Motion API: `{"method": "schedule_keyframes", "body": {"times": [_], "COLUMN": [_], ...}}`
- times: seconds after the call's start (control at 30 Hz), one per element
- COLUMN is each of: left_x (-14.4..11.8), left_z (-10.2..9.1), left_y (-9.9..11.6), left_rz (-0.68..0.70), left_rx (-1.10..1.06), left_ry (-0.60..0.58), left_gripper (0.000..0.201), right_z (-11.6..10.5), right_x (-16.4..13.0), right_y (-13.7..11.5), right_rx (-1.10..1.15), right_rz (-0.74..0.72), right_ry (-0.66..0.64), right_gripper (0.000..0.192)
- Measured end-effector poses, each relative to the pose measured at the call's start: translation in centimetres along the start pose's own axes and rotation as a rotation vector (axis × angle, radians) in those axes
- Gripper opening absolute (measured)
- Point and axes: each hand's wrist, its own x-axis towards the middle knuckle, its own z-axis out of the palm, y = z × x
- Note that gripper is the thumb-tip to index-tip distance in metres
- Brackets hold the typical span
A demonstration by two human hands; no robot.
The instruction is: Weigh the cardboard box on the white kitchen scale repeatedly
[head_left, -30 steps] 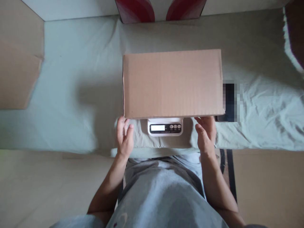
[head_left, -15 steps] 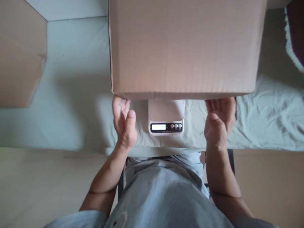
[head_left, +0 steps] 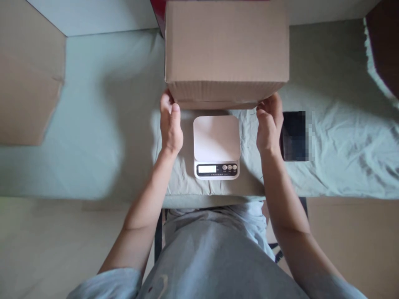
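Head view: we grip the cardboard box (head_left: pixel 227 45) with left hand (head_left: pixel 171 126) and right hand (head_left: pixel 269 124), fingers clasping its near corners, scale (head_left: pixel 216 145) between our wrists.

Cardboard box (head_left: pixel 227 45) in both hands, above white scale (head_left: pixel 217 146)

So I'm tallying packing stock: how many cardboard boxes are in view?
2. One cardboard box is held by the left hand and right hand beyond the scale; a second cardboard box sits at far left, cut off by the frame.
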Motion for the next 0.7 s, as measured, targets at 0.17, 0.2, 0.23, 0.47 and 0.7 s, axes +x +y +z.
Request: {"method": "schedule_keyframes", "body": {"times": [0.17, 0.2, 0.23, 0.47, 0.7], "left_x": [-0.7, -0.9, -1.0, -1.5, -1.6], "left_z": [0.3, 0.4, 0.5, 0.3, -0.5], "left_y": [-1.8, -1.9, -2.1, -3.5, -4.9], "left_rz": [-0.064, -0.076, -0.091, -0.101, -0.101], "left_rx": [0.057, 0.069, 0.081, 0.106, 0.095], "left_ry": [0.018, 0.024, 0.032, 0.119, 0.164], "left_gripper": [0.063, 0.063, 0.064, 0.064, 0.065], "right_z": [0.1, 0.1, 0.1, -0.4, -0.9], "right_x": [-0.2, -0.2, -0.3, -0.6, -0.8], "right_y": [1.5, 1.9, 2.3, 4.2, 5.4], "right_rx": [0.027, 0.043, 0.056, 0.185, 0.191], "right_rz": [-0.014, -0.027, -0.037, -0.009, 0.037], "right_ry": [-0.045, -0.046, -0.045, -0.023, 0.072], "right_gripper": [0.047, 0.047, 0.049, 0.052, 0.053]}}
